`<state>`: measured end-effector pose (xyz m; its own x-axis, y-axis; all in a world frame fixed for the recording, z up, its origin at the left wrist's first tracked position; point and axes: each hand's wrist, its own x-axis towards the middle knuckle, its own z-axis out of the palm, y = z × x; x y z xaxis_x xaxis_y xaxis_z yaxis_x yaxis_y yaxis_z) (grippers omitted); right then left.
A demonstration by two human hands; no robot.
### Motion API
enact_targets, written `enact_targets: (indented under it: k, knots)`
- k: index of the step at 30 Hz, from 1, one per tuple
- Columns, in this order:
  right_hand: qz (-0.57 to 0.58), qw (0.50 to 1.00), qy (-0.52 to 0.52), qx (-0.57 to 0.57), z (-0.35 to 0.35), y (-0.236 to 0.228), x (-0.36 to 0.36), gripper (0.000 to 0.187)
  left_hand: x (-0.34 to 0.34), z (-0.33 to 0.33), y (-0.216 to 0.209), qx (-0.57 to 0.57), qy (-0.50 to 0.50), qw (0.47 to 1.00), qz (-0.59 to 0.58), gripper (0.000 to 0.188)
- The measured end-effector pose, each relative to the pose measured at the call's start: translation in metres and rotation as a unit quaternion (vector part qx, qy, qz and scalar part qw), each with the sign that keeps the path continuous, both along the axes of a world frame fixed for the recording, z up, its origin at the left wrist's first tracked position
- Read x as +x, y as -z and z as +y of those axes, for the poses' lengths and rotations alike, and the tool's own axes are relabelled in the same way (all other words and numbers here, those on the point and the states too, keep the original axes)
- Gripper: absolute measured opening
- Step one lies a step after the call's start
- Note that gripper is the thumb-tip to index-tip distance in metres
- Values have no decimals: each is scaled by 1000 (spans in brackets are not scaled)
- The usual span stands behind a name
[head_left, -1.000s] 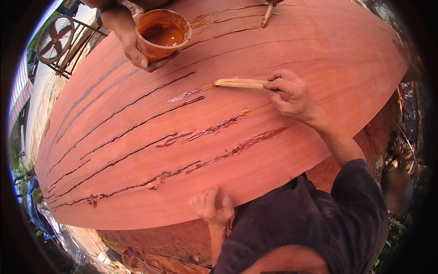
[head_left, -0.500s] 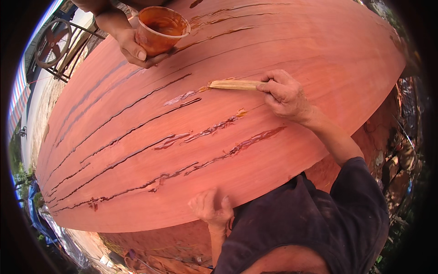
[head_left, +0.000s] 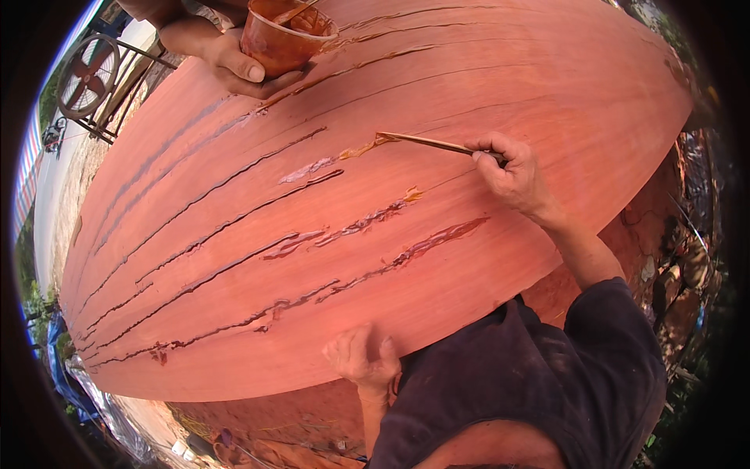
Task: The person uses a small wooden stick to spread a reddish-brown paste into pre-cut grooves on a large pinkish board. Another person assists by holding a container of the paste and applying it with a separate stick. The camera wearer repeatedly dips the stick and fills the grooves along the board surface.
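Pinched in my right hand (head_left: 509, 173) is a thin flat wooden stick (head_left: 437, 144), its tip touching an orange-brown smear of paste (head_left: 363, 148) along a seam. Beneath lies a large, curved, reddish surface (head_left: 516, 258), hull-like and tapering toward both sides, crossed by long dark seams. My left hand (head_left: 363, 356) rests on its near edge, fingers loosely bent and thumb apart, holding nothing. At the upper left, another person's hand (head_left: 234, 66) grips a clear tub (head_left: 281, 48) of orange-brown paste, with a stick (head_left: 298, 11) leaning in it.
Glossy dark red paste (head_left: 437, 239) lies in broken streaks on nearby seams. Beyond the far left edge stands a round fan-like wheel (head_left: 88, 76) on a metal frame. Blue sheeting (head_left: 62, 363) lies at the lower left, and rocks (head_left: 680, 293) sit at the right.
My right hand has shifted slightly right, turning the stick edge-on and leaving more paste visible at its tip. The other person's tub has moved up and right; a stick now shows inside it.
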<state>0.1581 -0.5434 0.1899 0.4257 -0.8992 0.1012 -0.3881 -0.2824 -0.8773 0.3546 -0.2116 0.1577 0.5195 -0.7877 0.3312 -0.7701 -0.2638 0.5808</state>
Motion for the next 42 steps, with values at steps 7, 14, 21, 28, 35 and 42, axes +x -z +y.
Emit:
enact_targets:
  k: [7,14,21,28,35,42]
  knots:
    - [3,999,32,-24,7,1,7,16,-1,-2,0,-4,4,1000,-3,36]
    - [37,958,-77,-272,32,4,20,20,-1,0,0,0,0,1000,-4,36]
    - [26,958,-44,-282,41,5,22,24,0,0,0,0,4,1000,-1,35]
    - [81,921,-58,-378,33,5,13,20,1,0,0,-4,9,1000,-2,36]
    - [-2,997,3,-81,26,-5,21,15,1,-1,0,-6,7,1000,-12,36]
    - [8,999,-20,-37,20,-2,46,17,0,-3,-2,-14,5,1000,-4,36]
